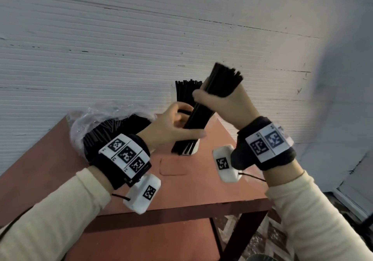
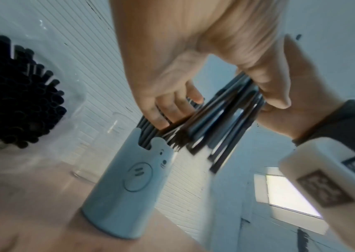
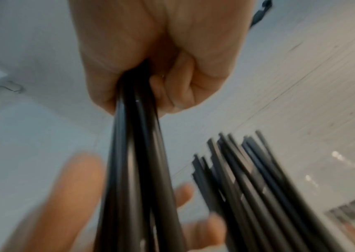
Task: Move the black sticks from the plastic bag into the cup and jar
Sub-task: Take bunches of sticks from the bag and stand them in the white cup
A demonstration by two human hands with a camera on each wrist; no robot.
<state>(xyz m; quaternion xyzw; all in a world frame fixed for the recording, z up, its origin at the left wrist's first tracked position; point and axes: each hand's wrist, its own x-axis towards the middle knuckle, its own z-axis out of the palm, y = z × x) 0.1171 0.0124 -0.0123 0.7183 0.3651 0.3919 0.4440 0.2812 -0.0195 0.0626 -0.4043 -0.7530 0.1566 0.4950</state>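
A tilted bundle of thin black plastic sticks (image 1: 210, 99) is gripped in the right hand (image 1: 226, 103) above the pale cup with a bear face (image 2: 129, 184); the left hand (image 1: 173, 127), fingers loosely curved, steadies its lower end. Behind stands a sticks-filled clear jar (image 1: 186, 91); left lies the crumpled clear plastic bag (image 1: 96, 123) on the reddish-brown table (image 1: 191, 180), against a white ribbed wall (image 1: 121, 49).

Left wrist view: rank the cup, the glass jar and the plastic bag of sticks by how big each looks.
1. Cup: fills the most frame, but it stands nearest the camera.
2. Plastic bag of sticks: cut off by the left edge, so it may truly be larger.
3. Glass jar: looks smallest, farther back and partly behind the cup.
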